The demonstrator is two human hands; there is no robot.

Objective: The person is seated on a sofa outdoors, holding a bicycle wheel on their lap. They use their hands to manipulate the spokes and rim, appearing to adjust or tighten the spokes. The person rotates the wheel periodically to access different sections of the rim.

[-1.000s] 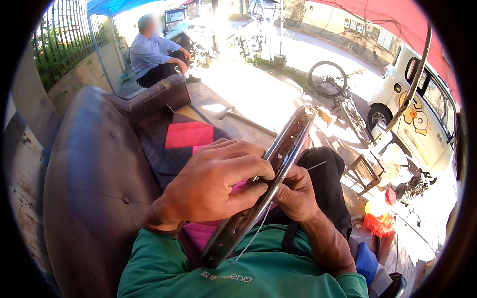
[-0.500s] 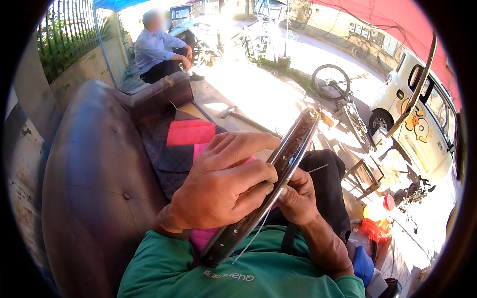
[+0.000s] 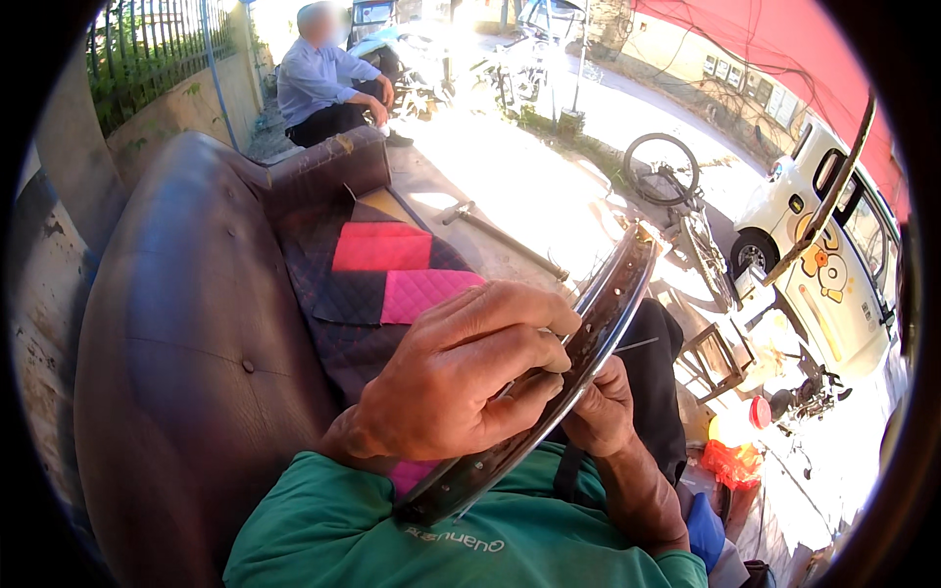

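Wheel rim (image 3: 588, 338) is held across the lap, gripped from the left by the left hand (image 3: 461, 377), whose fingers are curled closed over its edge, thumb pressed near the drilled inner channel. Right hand (image 3: 598, 412) is tucked under the rim on the other side and closed on it from below; what its fingertips pinch cannot be told. Compared with half a second ago, the rim is seen slightly shifted in the grip and the left fingers are drawn further over its edge, so the work along the spoke holes is judged to be moving from one hole to the next. A thin spoke (image 3: 635, 345) is seen sticking out beside the rim. The rim's long arc is run from the green shirt (image 3: 470, 544) at lower left up towards the upper right, its far end pointed towards the bicycle (image 3: 676, 186) and white car (image 3: 833, 255); a dark sofa (image 3: 176, 323) is seen to the left
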